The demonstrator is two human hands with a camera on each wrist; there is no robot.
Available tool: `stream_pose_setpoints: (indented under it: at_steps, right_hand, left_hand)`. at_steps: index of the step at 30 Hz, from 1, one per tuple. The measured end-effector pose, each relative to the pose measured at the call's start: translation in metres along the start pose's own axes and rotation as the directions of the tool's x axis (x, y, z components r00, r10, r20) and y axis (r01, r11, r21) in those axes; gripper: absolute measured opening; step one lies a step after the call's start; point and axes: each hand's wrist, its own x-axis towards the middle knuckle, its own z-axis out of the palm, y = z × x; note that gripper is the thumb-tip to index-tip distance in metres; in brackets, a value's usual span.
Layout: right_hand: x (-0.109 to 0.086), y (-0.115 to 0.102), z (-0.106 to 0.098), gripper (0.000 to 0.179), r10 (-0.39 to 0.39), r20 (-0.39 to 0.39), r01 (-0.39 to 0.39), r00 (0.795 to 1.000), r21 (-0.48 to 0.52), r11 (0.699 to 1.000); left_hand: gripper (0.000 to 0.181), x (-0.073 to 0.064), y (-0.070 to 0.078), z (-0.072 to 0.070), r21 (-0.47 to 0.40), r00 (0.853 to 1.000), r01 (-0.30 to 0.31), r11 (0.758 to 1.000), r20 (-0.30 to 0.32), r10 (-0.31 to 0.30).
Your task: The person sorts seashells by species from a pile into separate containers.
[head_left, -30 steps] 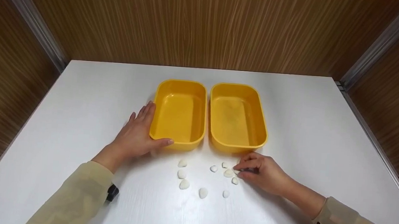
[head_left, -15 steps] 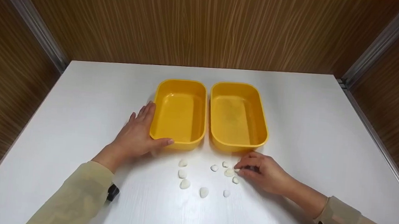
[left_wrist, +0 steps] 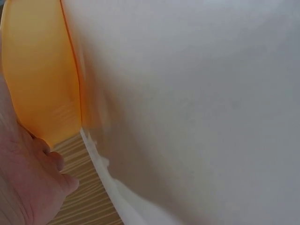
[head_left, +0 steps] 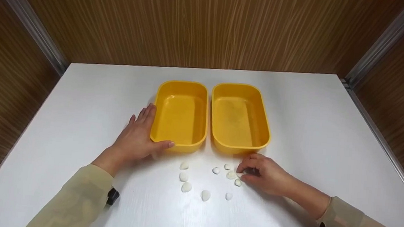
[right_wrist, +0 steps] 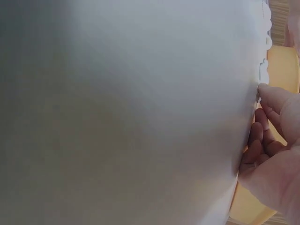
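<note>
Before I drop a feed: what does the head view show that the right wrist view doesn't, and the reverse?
Only the head view: the insides of the left tub and right tub, and both sleeves.

Only the right wrist view: the palm side of the right hand, with its fingers curled.

Both: that hand, tub walls, shells, the white table and the wood panelling.

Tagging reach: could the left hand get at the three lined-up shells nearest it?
Likely yes: the left hand touches the left yellow tub, but nothing visible blocks its way to the three shells.
</note>
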Motion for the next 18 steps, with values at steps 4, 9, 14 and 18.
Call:
stream_pose_setpoints:
  at_steps: [4, 9, 14, 18]
  right_hand:
    - [0.0012, -0.0019, -0.0015, 0.012, 0.018, 0.025, -0.018, 1.000, -0.011, 1.000]
    - [0.0007, -0.0009, -0.0020, 0.010, -0.011, 0.023, 0.011, 1.000, -0.029, 1.000]
    - [-0.0001, 0.0004, -0.0044, 0.014, -0.076, 0.006, 0.076, 0.997, -0.030, 0.997]
    - [-0.0003, -0.0002, -0.0064, 0.017, -0.095, 0.000, 0.095, 0.995, -0.023, 0.995]
  left_hand:
    - [0.135, 0.0001, -0.0003, 0.0000, 0.000, 1.000, -0.005, 1.000, -0.004, 0.005]
    - [0.132, -0.0004, -0.0002, 0.0001, 0.002, 1.000, -0.014, 1.000, -0.005, 0.014]
    - [0.131, 0.0001, 0.0001, -0.0005, 0.003, 1.000, -0.012, 1.000, 0.002, 0.012]
    - [0.133, 0.0001, -0.0002, -0.0003, 0.006, 1.000, -0.013, 1.000, 0.005, 0.013]
